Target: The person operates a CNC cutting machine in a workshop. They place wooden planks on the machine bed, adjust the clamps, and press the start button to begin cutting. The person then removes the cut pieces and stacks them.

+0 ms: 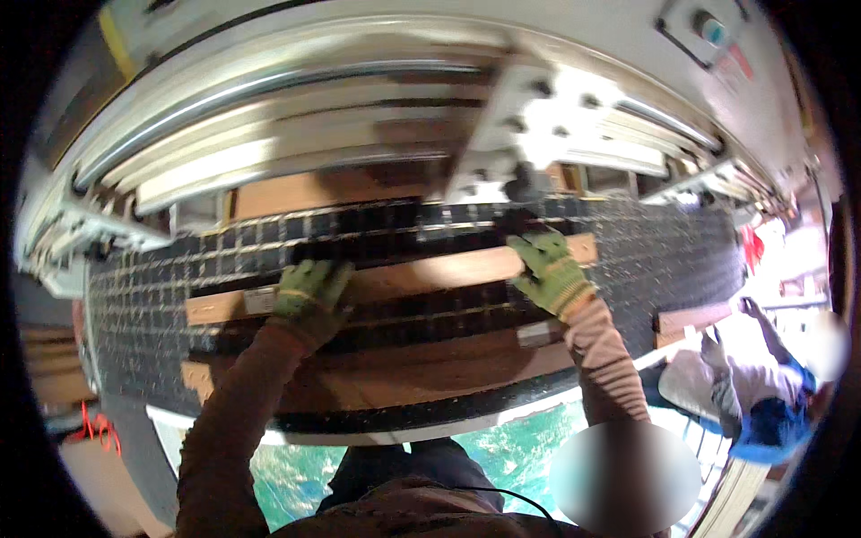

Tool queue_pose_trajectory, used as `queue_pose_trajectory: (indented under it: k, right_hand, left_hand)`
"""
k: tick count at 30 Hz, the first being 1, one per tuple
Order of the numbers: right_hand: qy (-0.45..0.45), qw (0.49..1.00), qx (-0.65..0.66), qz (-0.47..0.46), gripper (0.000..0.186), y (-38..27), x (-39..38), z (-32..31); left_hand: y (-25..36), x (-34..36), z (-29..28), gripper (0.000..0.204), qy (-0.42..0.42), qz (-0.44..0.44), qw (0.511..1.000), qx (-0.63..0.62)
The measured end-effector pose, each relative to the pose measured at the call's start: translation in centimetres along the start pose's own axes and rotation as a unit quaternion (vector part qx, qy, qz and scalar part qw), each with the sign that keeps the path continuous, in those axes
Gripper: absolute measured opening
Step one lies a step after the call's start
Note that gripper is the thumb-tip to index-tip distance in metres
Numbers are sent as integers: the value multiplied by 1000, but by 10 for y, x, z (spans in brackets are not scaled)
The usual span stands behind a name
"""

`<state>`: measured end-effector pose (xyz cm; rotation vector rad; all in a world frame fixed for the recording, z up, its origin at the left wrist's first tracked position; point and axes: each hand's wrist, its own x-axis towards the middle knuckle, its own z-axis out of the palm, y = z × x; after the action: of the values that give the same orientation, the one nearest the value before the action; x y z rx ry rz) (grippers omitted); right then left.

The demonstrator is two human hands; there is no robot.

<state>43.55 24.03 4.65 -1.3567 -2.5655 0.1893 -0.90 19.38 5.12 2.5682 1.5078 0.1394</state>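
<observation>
A long, narrow wooden board (430,273) lies crosswise on a black gridded machine bed (664,260), with a small pale label near its left end. My left hand (311,294), in a green knit glove, grips it left of the middle, fingers over the top. Toward the right end my right hand (549,271), gloved alike, wraps round the board. Both palms and the undersides of the fingers are hidden. Nearer to me rests a wider brown board (421,369), also labelled, partly covered by my forearms.
Beyond the bed runs a metal guide rail (296,79) with a white machine head (511,125) on it. Another wooden piece lies beneath the rail. At the right a co-worker (762,394) in blue stands near stacked boards (691,321). The floor (511,444) is green.
</observation>
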Motion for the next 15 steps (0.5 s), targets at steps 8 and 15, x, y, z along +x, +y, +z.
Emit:
queue_pose_trajectory:
  k: [8,15]
  right_hand:
    - [25,990,-90,109,64,31,27,14]
    - [210,962,-121,124,51,15,51,37]
  left_hand:
    - [-29,72,26,73,124,34,991,-45]
    - [-58,103,36,77,123,31,991,-39]
